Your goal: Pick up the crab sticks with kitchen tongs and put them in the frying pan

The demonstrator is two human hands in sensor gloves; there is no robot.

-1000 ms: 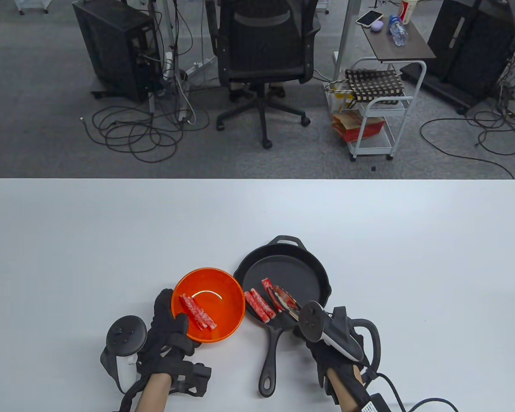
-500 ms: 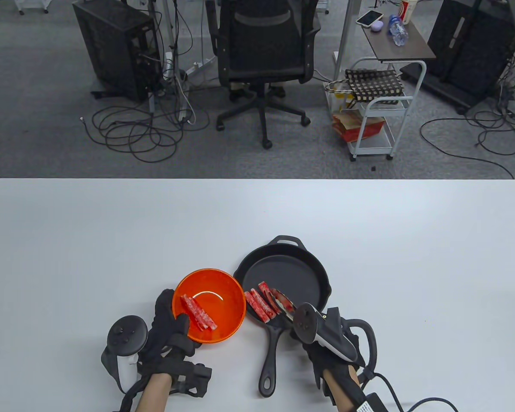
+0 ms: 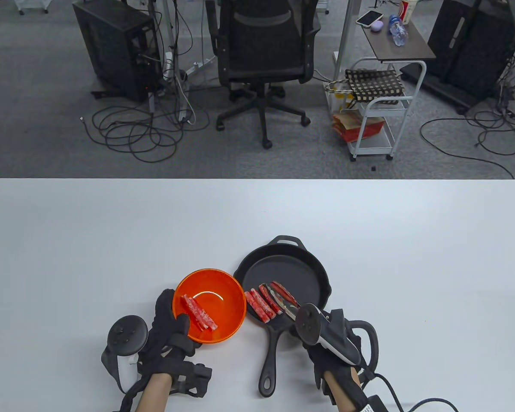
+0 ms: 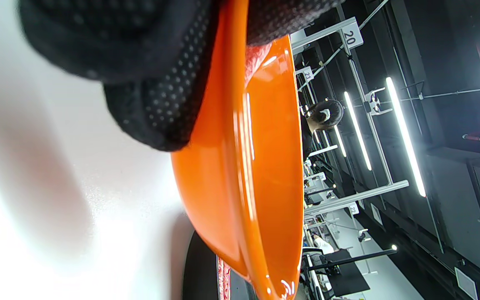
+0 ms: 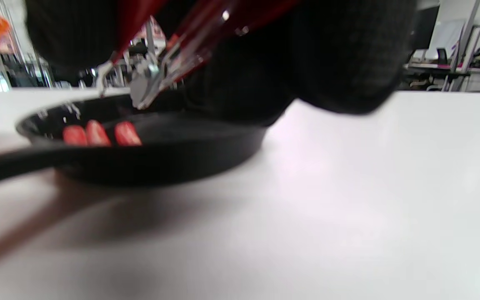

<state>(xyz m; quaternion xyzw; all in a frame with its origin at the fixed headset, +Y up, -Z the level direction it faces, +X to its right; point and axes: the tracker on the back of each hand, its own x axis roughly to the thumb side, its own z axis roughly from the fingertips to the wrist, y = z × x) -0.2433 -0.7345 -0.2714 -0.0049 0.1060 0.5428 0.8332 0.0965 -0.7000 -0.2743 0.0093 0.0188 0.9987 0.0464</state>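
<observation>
Cast-iron frying pan (image 3: 300,274), near the tabletop's front edge, right of centre: three crab sticks (image 3: 264,302) lie side by side at its near-left rim, handle toward the front edge. Right hand (image 3: 332,349), fingers curled around red-handled kitchen tongs (image 3: 285,297), holds their tips over the sticks in the pan. Orange bowl (image 3: 223,296), touching the pan's left rim, holds two more crab sticks (image 3: 198,314); left hand (image 3: 169,332) pinches its near-left rim, thumb inside.

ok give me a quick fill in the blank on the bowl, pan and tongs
1. The left hand grips the rim of the orange ____.
2. The right hand holds the tongs over the black ____.
3. The bowl holds ____ crab sticks.

Missing words: bowl; pan; two
</observation>
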